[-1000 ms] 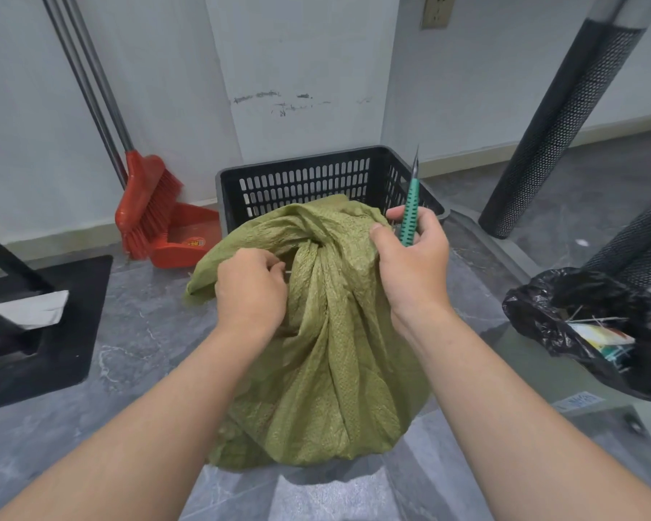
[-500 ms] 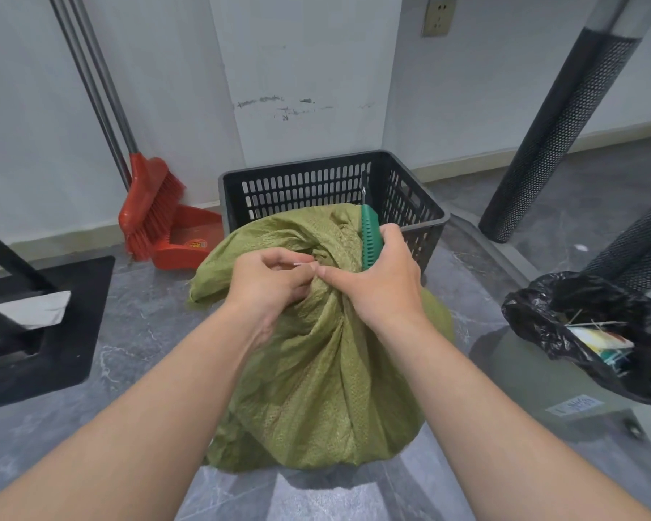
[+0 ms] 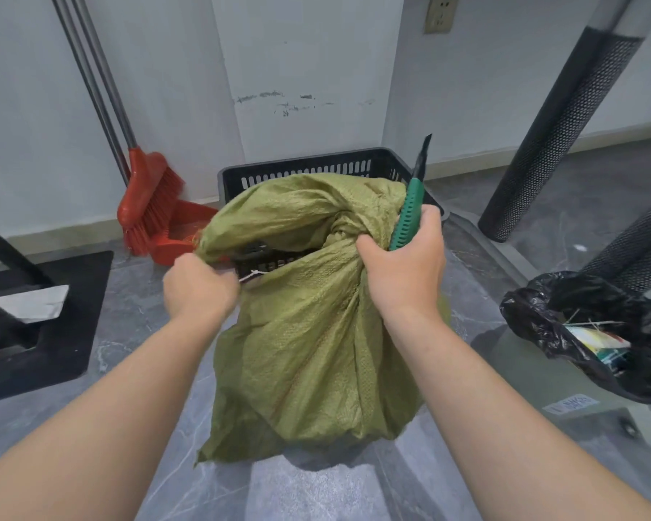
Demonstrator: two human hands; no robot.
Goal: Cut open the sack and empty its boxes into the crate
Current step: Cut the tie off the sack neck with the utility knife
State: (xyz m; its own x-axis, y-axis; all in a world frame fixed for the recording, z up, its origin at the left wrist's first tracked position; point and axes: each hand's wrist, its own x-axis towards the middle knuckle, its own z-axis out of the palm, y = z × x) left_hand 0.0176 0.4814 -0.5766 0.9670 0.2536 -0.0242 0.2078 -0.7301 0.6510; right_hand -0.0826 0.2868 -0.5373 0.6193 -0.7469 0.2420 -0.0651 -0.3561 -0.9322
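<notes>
Left grip [image 3: 200, 287]: fingers curled, clenched on string [image 3: 252, 274] at sack's left edge; blurred, finer hold unclear.
Right grip [image 3: 403, 265]: clenched round sack's bunched neck and cutter [image 3: 406, 216], green handle, blade pointing up.
Sack [image 3: 316, 351]: olive, woven, creased, bulging, standing on floor [image 3: 316, 494]. Mouth gapes between grips; dark slatted surface shows in gap.
Crate [image 3: 316, 165]: black, just behind sack, front rim hidden by sack's top.
Broom [image 3: 147, 197]: red, behind-left of sack.
Black bag [image 3: 579, 321]: right of sack.
</notes>
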